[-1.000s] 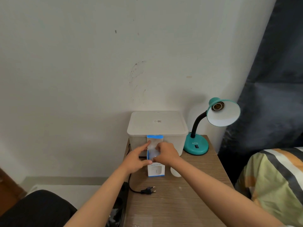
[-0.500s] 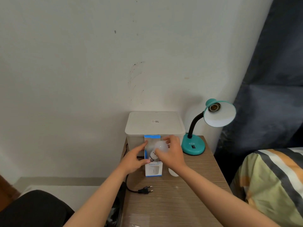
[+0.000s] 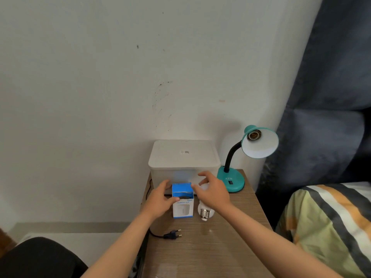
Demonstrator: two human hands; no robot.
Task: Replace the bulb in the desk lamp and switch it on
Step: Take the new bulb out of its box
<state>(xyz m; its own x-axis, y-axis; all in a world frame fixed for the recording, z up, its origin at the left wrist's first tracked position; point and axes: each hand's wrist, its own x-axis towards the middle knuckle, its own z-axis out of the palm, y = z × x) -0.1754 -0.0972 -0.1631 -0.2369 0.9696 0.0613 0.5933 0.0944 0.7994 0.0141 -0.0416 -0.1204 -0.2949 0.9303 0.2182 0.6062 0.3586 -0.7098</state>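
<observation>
Left grip [image 3: 160, 199] holding blue box [image 3: 182, 200] steady; right grip [image 3: 213, 192] spread open, hovering over bulb [image 3: 204, 211] lying on worktop [image 3: 220, 243]. Advice: grasp globe, not threads, approaching lamp socket [image 3: 253, 135].

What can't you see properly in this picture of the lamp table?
- The glass part of the bulb: head view, the right hand covers it; only the screw end shows.
- Whether that hand touches the bulb: cannot tell.
- The small print on the blue and white box: too small and blurred; the left hand covers its left side.
- Where the plug cord leads: it drops behind the table edge.
</observation>
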